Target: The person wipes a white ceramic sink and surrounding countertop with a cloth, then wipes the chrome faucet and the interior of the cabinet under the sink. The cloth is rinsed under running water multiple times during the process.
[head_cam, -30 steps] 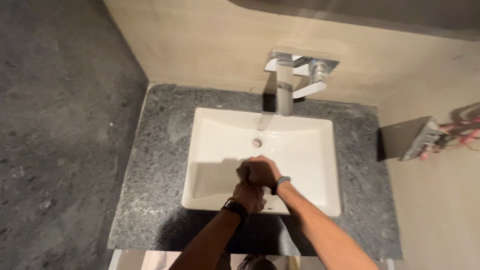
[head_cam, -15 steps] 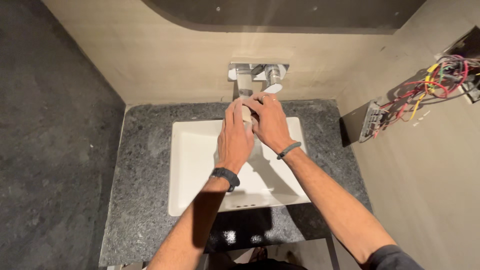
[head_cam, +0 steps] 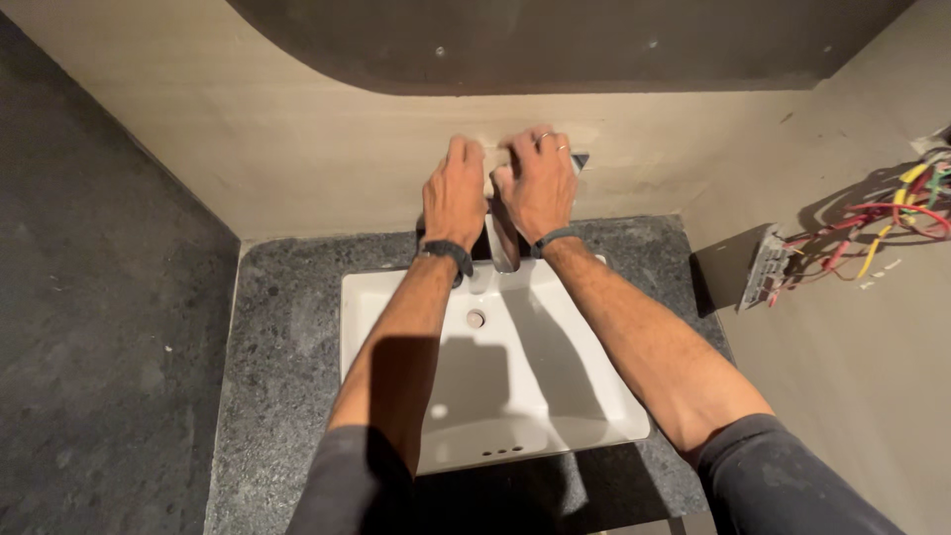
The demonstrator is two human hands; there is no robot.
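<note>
Both my hands reach over the white rectangular sink (head_cam: 594,396) to the chrome faucet (head_cam: 501,243) at the back wall. My left hand (head_cam: 454,193) lies on the faucet's left side, fingers curled over its top. My right hand (head_cam: 540,183), wearing a ring and a wristband, covers the faucet's right side and top. Only the faucet's spout and a small corner show between and beside the hands. A dark band sits on my left wrist.
The sink is set in a dark speckled stone counter (head_cam: 282,327). A beige wall (head_cam: 297,149) rises behind, with a dark curved panel (head_cam: 555,45) above. On the right wall an open electrical box (head_cam: 765,267) spills coloured wires (head_cam: 892,223). A drain (head_cam: 475,318) lies in the basin.
My hands rose from the middle of the basin to the faucet and now cover its top. The camera view shifted downward and closer to the wall.
</note>
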